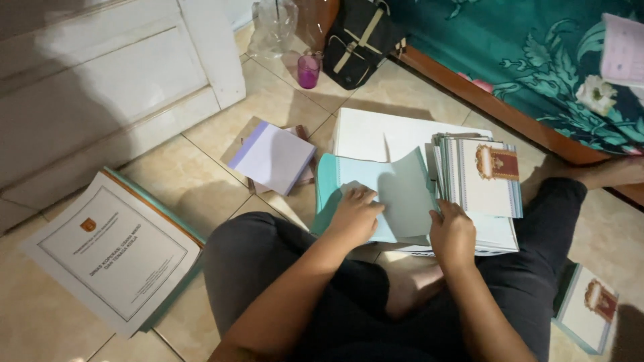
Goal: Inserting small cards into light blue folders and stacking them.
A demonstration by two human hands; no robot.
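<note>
A person's left hand (pixel 354 216) is pressing flat on a teal folder (pixel 376 201) lying on the tiled floor (pixel 201 181). Their right hand (pixel 453 234) is pinching the folder's raised flap beside a stack of crested booklets (pixel 479 177).

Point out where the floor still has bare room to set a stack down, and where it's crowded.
Bare tile lies between the framed document, the white door and the lilac notepad; more shows before the purple cup. It is crowded around the left hand and right hand on the teal folder, beside the booklet stack.
</note>
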